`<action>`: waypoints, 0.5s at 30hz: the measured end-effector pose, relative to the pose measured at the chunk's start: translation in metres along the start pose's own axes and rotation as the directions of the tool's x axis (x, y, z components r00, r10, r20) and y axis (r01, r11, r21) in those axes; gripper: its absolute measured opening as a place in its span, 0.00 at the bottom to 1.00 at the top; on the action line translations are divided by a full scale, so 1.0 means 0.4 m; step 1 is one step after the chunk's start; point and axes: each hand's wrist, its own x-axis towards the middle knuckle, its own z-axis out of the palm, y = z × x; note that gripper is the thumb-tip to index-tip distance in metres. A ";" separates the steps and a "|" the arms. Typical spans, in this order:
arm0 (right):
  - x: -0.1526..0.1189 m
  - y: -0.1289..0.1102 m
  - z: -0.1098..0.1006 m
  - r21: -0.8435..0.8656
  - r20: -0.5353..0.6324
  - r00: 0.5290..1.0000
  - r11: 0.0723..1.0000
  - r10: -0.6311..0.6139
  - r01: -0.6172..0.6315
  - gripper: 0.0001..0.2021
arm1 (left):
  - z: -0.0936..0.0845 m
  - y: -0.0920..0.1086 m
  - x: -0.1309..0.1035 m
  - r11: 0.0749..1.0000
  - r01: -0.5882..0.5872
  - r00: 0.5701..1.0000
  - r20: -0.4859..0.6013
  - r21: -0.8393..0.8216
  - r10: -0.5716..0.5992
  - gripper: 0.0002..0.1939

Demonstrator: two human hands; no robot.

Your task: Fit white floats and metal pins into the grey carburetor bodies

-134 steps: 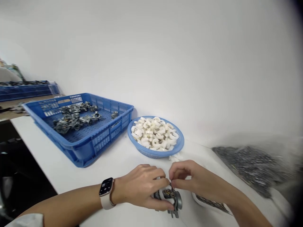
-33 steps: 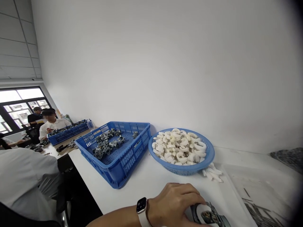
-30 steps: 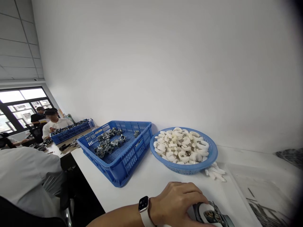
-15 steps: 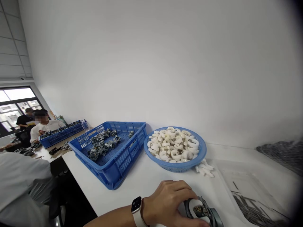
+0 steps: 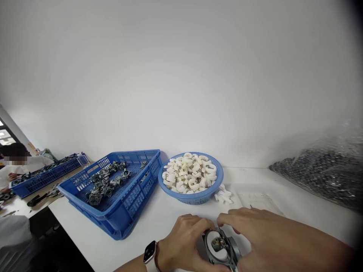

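Note:
A grey metal carburetor body [image 5: 234, 249] with a white C-shaped float [image 5: 211, 240] and a brass-coloured centre lies low in the view. My left hand [image 5: 181, 241], wearing a watch, is wrapped round its left side, thumb below and fingers above. From the right, my right hand [image 5: 261, 234] reaches over the carburetor, its index fingertip on the upper edge and its thumb near the lower right side. A thin metal bit shows under that fingertip, too small to make out surely.
A blue basin [image 5: 193, 197] full of white floats stands behind my hands, with white gloves [image 5: 224, 194] beside it. Left is a blue crate [image 5: 136, 202] of carburetor bodies. A clear tray [image 5: 259, 202] is partly hidden by my right arm. A bag of dark parts [image 5: 320, 175] lies right. A person [image 5: 17, 166] sits far left.
My right hand has come in from the right and is now at the carburetor. My left hand keeps its hold. The view has turned right, showing more of the bag.

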 end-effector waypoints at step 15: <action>0.025 -0.014 -0.007 -0.079 0.072 0.997 0.996 -0.042 0.048 0.15 | -0.035 0.026 0.012 0.997 0.071 0.997 0.038 -0.010 -0.070 0.25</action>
